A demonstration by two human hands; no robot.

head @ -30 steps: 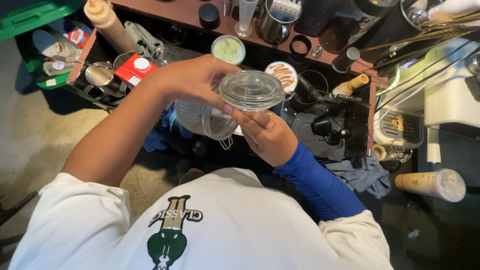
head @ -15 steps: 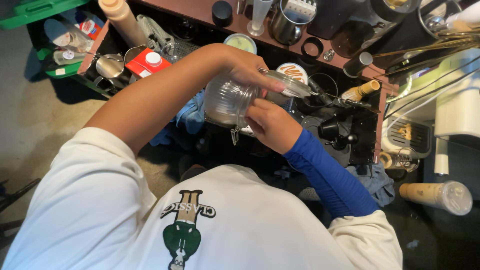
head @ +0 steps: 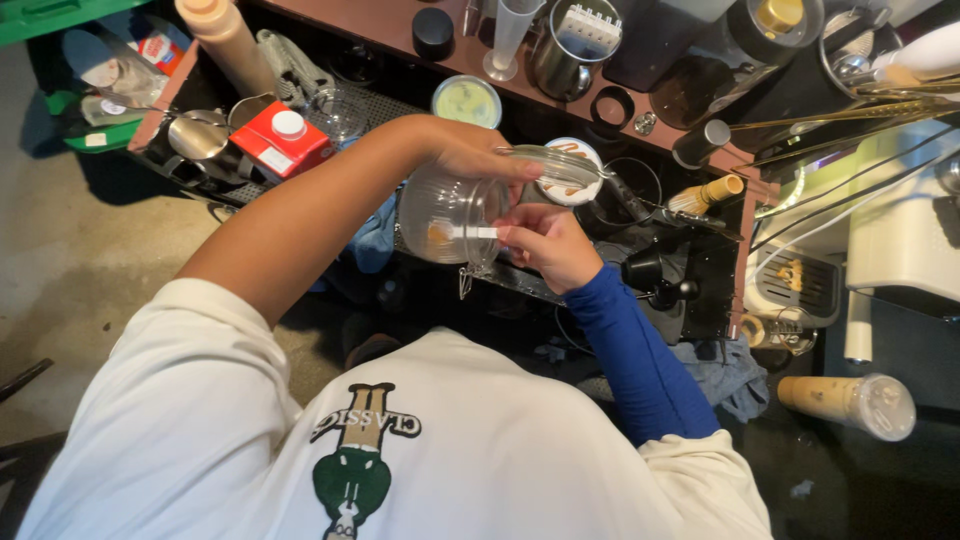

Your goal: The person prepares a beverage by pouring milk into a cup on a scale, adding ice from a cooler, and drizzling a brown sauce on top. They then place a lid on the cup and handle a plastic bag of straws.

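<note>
My left hand (head: 468, 152) reaches over from the left on a bare arm and grips a clear ribbed plastic cup (head: 440, 212) near its rim. The cup is tipped on its side, and its clear lid (head: 556, 166) faces right. My right hand (head: 548, 243), on a blue-sleeved arm, pinches a small white strip (head: 478, 232) and holds it against the cup's side. A small orange-brown spot shows through the cup wall beside the strip. Both hands hover above a dark, cluttered counter edge.
On the counter stand a red-and-white carton (head: 280, 140), a tan squeeze bottle (head: 225, 40), a round tub of pale green stuff (head: 467, 100), a metal pitcher (head: 565, 50) and a bamboo whisk (head: 705, 195). A lidded cup of tan drink (head: 850, 403) lies at lower right.
The cup has turned from lid-up to lying on its side. My right hand has shifted from under the cup to its side wall, now pinching the white strip.
</note>
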